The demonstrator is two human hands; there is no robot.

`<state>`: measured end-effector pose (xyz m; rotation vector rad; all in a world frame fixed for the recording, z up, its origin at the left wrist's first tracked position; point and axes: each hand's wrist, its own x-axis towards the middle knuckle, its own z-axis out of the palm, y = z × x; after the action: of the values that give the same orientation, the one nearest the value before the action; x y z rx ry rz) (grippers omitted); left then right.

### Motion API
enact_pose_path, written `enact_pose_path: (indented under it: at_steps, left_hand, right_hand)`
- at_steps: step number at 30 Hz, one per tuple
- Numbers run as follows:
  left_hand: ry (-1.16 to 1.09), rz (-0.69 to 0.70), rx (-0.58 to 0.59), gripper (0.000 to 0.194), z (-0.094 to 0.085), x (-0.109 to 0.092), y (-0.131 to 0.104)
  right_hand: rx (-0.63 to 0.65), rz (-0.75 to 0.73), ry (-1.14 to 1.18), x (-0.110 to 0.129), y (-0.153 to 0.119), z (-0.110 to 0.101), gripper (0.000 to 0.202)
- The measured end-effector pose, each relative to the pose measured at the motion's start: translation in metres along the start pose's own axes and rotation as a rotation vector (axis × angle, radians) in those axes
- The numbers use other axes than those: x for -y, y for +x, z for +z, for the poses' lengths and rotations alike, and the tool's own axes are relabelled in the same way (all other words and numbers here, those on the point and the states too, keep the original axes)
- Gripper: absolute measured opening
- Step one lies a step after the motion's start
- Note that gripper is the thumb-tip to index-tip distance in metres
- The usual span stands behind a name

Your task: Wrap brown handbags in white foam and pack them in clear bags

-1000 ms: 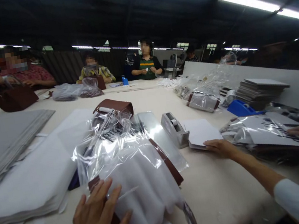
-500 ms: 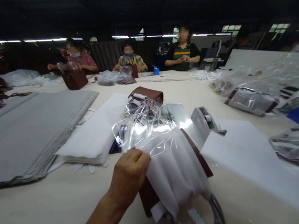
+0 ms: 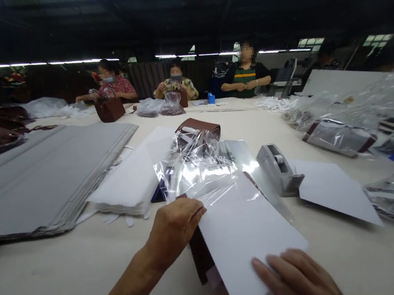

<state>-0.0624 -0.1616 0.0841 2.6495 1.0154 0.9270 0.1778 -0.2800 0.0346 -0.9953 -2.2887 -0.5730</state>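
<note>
A brown handbag (image 3: 201,261) lies before me, partly inside a clear plastic bag (image 3: 204,171). A white sheet (image 3: 249,239) covers most of it, its far end under the plastic. My left hand (image 3: 174,228) is closed in a pinch on the plastic bag's edge, at the handbag's left side. Stretched out on the near end of the sheet are the fingers of my right hand (image 3: 295,276), apart and slightly blurred. The handbag's handles are almost wholly hidden by the sheet and that hand.
Beyond the plastic bag sits another brown handbag (image 3: 201,128). A tape dispenser (image 3: 277,169) and a white sheet (image 3: 333,190) lie to the right. Stacked grey sheets (image 3: 48,176) and white sheets (image 3: 130,178) are at left. Several people (image 3: 246,77) work across the table.
My right hand has come in from the right edge, and a white sheet now covers the handbag's white wrapping and handles. My left hand keeps its pinch on the plastic bag.
</note>
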Motion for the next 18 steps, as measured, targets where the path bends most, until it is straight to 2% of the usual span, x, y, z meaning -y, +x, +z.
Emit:
enact_pose_path:
  at_steps: [3,6,8,9,11,12,13,14,16,18]
  left_hand:
    - [0.097,0.083,0.013,0.022,0.006,-0.015,-0.002]
    - [0.102,0.164,0.004,0.020,0.020,-0.023,-0.008]
    - [0.077,0.194,0.030,0.013,0.030,-0.020,-0.013]
    - [0.079,0.202,0.044,0.016,0.034,-0.018,-0.015]
    - [0.106,0.218,0.050,0.025,0.041,-0.011,-0.018]
    - [0.124,0.230,0.040,0.027,0.044,-0.008,-0.019]
    - [0.145,0.243,0.031,0.029,0.046,-0.006,-0.020]
    - [0.167,0.257,0.022,0.032,0.047,-0.004,-0.021]
    - [0.220,0.287,0.009,0.043,0.049,-0.002,-0.024]
    - [0.275,0.344,0.008,0.052,0.052,0.000,-0.028]
  right_hand:
    - [0.057,-0.036,0.089,-0.012,0.034,0.016,0.030]
    - [0.110,-0.027,0.144,-0.012,0.049,0.024,0.025]
    - [0.075,-0.017,0.241,-0.020,0.041,0.019,0.021]
    - [0.020,0.017,0.280,-0.029,0.031,0.015,0.020]
    - [-0.094,0.182,0.240,-0.062,0.000,0.003,0.021]
    - [-0.121,0.309,0.140,-0.085,-0.020,-0.002,0.026]
    - [-0.056,0.446,0.003,-0.110,-0.043,-0.007,0.035]
    - [0.082,0.577,-0.112,-0.137,-0.066,-0.010,0.049]
    - [0.458,0.820,-0.257,-0.187,-0.110,-0.012,0.079]
    - [0.600,0.893,-0.253,-0.225,-0.143,-0.008,0.082]
